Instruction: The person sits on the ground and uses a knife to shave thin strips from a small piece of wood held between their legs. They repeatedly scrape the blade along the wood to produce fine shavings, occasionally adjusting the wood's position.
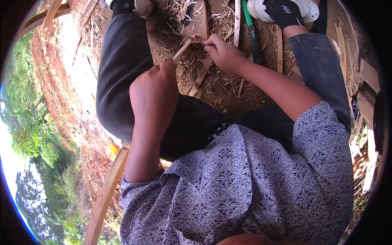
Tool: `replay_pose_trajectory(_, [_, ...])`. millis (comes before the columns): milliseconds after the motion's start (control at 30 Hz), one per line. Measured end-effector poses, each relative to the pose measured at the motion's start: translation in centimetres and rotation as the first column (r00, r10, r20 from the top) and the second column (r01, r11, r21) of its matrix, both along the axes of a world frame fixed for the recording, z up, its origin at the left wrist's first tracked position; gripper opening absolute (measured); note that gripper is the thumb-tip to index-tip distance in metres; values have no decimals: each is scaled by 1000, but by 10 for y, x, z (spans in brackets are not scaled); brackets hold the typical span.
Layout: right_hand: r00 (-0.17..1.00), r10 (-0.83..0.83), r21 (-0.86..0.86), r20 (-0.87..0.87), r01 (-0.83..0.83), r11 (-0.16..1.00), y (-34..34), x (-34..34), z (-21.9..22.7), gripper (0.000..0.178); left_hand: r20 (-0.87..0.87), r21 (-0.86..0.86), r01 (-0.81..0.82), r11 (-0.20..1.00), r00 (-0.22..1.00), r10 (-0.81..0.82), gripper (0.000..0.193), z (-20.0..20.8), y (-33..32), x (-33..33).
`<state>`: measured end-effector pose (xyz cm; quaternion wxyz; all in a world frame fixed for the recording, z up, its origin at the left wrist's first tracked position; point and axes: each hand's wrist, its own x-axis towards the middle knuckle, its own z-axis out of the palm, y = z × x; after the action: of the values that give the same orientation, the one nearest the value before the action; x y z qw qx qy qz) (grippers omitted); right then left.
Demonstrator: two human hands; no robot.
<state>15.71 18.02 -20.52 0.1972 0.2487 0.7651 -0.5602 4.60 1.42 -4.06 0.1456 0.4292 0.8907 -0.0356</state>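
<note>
My left hand [156, 79] is closed round a thin, pale wooden stick [182, 50] that points away from me, up and to the right. My right hand [223, 53] pinches a narrow, dark knife [184, 36], whose blade reaches left across the far end of the stick. The knife's grip is mostly hidden in my fingers. Beneath both, curled wood shavings [222, 22] cover the ground between my legs. A flat wooden board [197, 22] lies among them, just beyond the stick's tip.
A long green-and-black tool [248, 18] lies beyond my right hand, near my right shoe [261, 10]. Wood strips [279, 49] are scattered around it. More wood pieces [368, 75] lie at the far right. A wooden beam [107, 196] slants beside my left elbow.
</note>
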Motion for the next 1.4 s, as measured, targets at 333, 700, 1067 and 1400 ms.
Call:
replay_pose_trajectory(333, [997,72,45,-19,-71,996,15,3,-21,32,8,-16,-14,1000,1000,14,12,2,3,-3])
replay_pose_trajectory(700, [988,119,62,-95,-113,992,14,-1,0,29,-20,-18,42,999,999,-42,6,0,0,-5])
replay_pose_trajectory(1067, [993,114,42,1,-114,993,2,-12,30,30,-6,-80,46,996,999,-46,4,1,3,3])
replay_pose_trajectory(1400, [976,104,58,-194,-95,994,2,-9,32,31,25,-32,-28,999,999,29,9,1,2,4])
